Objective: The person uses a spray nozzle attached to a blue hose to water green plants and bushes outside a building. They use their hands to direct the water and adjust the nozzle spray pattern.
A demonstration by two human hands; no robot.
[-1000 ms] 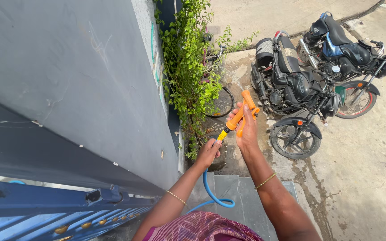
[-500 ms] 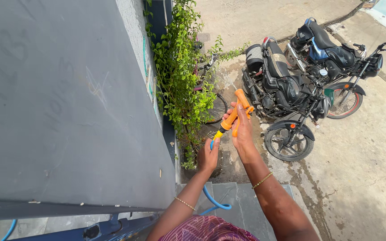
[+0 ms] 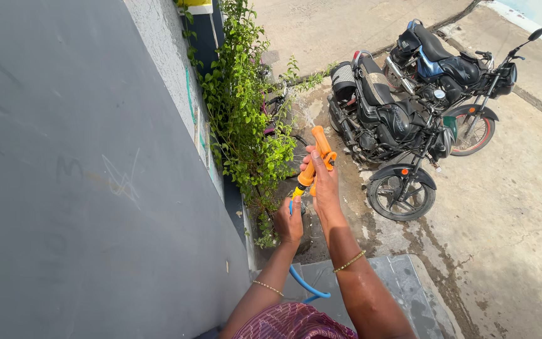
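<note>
Orange spray nozzle [image 3: 315, 160] sits gripped in the right hand [image 3: 324, 182], fingers wrapped round it; left hand [image 3: 288, 223] fingers clasp the blue hose [image 3: 305, 285] just below, motorcycles [image 3: 384, 125] parked far right.

Below you, the concrete ground [image 3: 522, 207], wet in patches, carries two parked motorcycles [image 3: 387, 135], a leafy shrub [image 3: 239, 113] by the wall, and a grey stone step [image 3: 403, 282].

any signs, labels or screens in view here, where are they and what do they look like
Yellow and white sign: top of the grey wall, cut off by the frame edge.
Faint scratched marks: on the grey wall face, pale and thin.
No packages or screens in view.
</note>
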